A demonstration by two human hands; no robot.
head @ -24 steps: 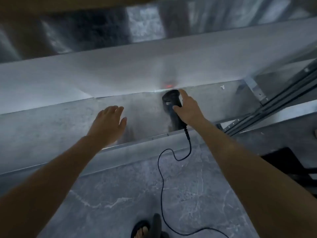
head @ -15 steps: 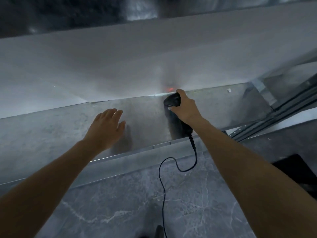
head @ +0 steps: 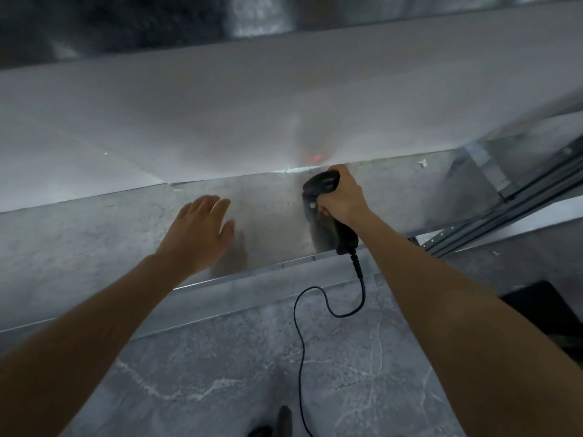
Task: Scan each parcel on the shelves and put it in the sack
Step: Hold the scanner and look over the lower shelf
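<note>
Your left hand [head: 198, 231] is spread wide, fingers straight and close together, palm down over the metal shelf [head: 94, 247]; whether the palm touches the metal cannot be told. Your right hand [head: 342, 198] is wrapped tight round the black scanner [head: 321, 186], with the thumb over the top of its head.

Nearest you lies the grey veined floor [head: 362, 389]. The scanner's black cable [head: 303, 342] rises from the bottom edge of the view, makes 1 loop and climbs to the butt of the handle. That butt sits just at the shelf's front lip, right of your left hand and apart from it.

The scanner's long axis runs from near to far, leaning a little left toward its far end: handle toward you, head away from you. The head points at the seam where the shelf meets a broad pale surface [head: 220, 121] behind it. A small red glow [head: 315, 158] shows on that surface just beyond the head. Whether the pale surface is a parcel cannot be told.

Off to the right, dark metal rails [head: 520, 197] slant away, and a black object [head: 536, 310] lies on the floor below them.
</note>
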